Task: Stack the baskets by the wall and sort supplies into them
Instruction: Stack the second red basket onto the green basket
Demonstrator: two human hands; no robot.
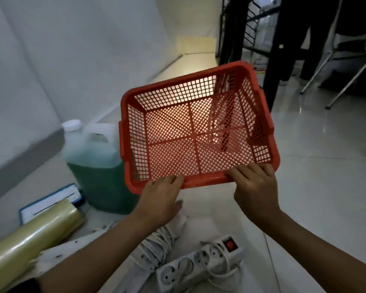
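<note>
1. Red basket [199, 127]: mesh plastic, rectangular, empty. Held in the air above the floor [315, 187], tilted so its open top faces the camera. Only its near rim is in contact with anything.
2. Left hand [161, 195]: at the near rim, toward the basket's left corner. Fingers lie over the rim's top edge, thumb side underneath; closed on the rim, loosely curled rather than a tight fist.
3. Right hand [255, 185]: on the same near rim, toward the right corner. Fingers wrapped over the edge, knuckles toward the camera; closed on the rim.
4. Both forearms bare, reaching in from the bottom of the view.
5. Wall [72, 60]: pale, runs along the left side; the basket is near it but not touching.
6. Jug [95, 163]: translucent, white cap, holds green liquid; stands on the floor by the wall, partly hidden behind the basket's left edge.
7. Roll of clear film [36, 233]: yellowish, lies on the floor at lower left, beside a flat white pad with a blue border [51, 199].
8. Power strip [201, 263]: white, red switch, cord bundled against it; lies on the floor below the hands, between the forearms.
9. Dark metal rack [251, 24] at upper right; a person's dark trouser legs [294, 49] stand just beside it.
</note>
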